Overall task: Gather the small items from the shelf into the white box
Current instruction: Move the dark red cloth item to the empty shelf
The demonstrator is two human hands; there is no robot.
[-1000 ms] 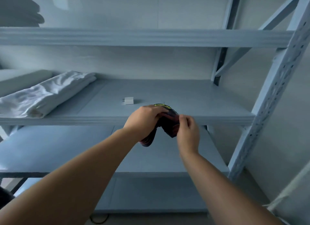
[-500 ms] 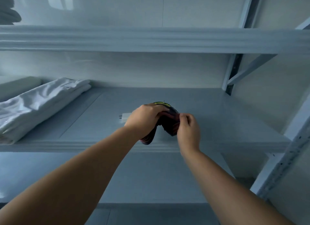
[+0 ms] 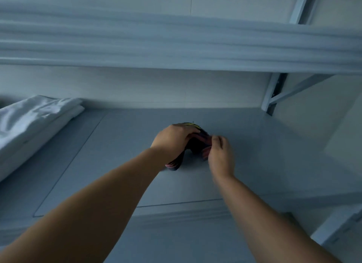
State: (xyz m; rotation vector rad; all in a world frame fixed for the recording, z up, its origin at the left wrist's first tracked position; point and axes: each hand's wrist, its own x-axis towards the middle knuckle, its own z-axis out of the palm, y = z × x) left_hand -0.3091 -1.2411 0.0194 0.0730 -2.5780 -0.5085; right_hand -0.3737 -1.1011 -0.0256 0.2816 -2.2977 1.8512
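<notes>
Both my hands hold a small dark bundle (image 3: 196, 145) with red stripes and a yellow edge, just above the grey shelf board (image 3: 264, 154). My left hand (image 3: 173, 140) grips it from the top left, and a striped end (image 3: 173, 164) hangs below my wrist. My right hand (image 3: 220, 154) pinches its right side. The small white plug seen earlier is hidden behind my hands. No white box is in view.
Folded white cloth (image 3: 33, 123) lies on the left end of the same shelf. The shelf above (image 3: 176, 43) runs across the top of the view. A grey upright and brace (image 3: 278, 92) stand at the back right.
My view has moved closer to the shelf and tilted, so the lower shelves have left the frame. My hands have carried the bundle forward over the shelf board, covering the white plug.
</notes>
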